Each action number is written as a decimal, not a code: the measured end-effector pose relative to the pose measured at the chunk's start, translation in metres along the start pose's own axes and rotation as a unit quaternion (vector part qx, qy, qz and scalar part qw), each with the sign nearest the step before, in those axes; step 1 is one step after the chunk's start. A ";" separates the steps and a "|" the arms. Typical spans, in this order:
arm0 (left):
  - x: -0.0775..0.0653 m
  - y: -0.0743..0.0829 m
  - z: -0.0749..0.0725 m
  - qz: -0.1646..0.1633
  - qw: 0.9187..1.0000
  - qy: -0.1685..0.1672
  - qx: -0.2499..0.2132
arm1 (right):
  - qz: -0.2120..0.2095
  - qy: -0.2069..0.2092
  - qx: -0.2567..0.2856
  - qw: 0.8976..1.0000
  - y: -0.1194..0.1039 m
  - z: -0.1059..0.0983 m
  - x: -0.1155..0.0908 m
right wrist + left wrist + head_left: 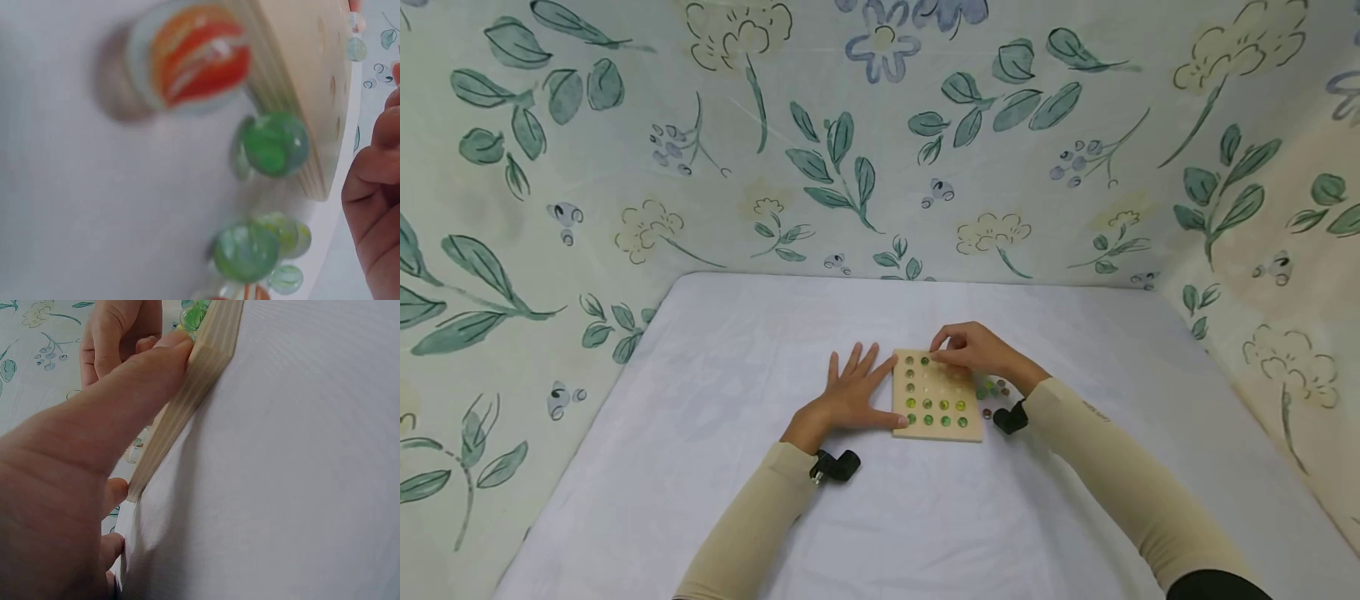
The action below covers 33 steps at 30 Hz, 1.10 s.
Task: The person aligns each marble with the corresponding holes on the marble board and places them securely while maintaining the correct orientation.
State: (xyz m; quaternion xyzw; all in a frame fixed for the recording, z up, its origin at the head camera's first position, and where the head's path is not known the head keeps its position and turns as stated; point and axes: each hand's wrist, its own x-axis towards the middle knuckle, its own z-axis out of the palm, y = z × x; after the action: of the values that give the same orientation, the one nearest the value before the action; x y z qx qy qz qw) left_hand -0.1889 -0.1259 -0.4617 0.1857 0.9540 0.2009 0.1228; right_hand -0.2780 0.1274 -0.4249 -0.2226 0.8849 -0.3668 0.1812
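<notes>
A square wooden board point(937, 438) with rows of round hollows lies flat on the white cloth. Green and yellow-green glass marbles point(945, 404) fill its two near rows, with more along its left column. My left hand point(848, 396) lies spread at the board's left side, thumb on the near corner and index fingertip at the far one. Over the far row is my right hand point(976, 346), fingers bent and fingertips close together beside a green marble point(925, 361). I cannot tell whether a marble sits between those fingertips.
Loose marbles point(988, 387) lie on the cloth beside the board's right edge, under the right wrist. Close up, they include an orange-red swirled marble point(203, 56) and a green marble point(275, 145). A floral sheet point(880, 167) hangs behind the table and at its sides.
</notes>
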 end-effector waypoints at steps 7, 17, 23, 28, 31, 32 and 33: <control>0.000 0.000 0.000 0.000 1.000 0.002 -0.003 | -0.013 0.023 -0.019 0.999 0.009 -0.007 -0.005; 0.000 0.001 0.000 -0.003 1.000 -0.001 -0.003 | -0.006 0.037 -0.030 0.999 0.016 -0.015 -0.024; 0.000 0.001 -0.001 0.000 1.000 0.002 0.004 | 0.007 0.048 -0.029 0.998 0.022 -0.018 -0.039; 0.000 0.001 -0.001 0.001 1.000 0.004 0.002 | 0.028 0.046 -0.022 0.998 0.027 -0.018 -0.049; 0.000 0.001 -0.001 0.003 1.000 0.003 -0.002 | 0.034 0.041 -0.018 0.998 0.030 -0.017 -0.054; 0.000 0.001 -0.002 0.004 1.000 0.003 -0.003 | 0.033 0.040 -0.017 0.998 0.030 -0.017 -0.055; 0.000 0.001 -0.001 0.004 1.000 0.003 -0.003 | 0.032 0.042 -0.017 0.998 0.030 -0.017 -0.057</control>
State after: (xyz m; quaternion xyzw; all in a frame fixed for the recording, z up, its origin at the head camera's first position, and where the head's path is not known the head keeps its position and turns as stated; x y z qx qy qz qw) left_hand -0.1892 -0.1256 -0.4601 0.1881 0.9530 0.2052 0.1194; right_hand -0.2469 0.1860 -0.4270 -0.1813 0.9045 -0.3547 0.1523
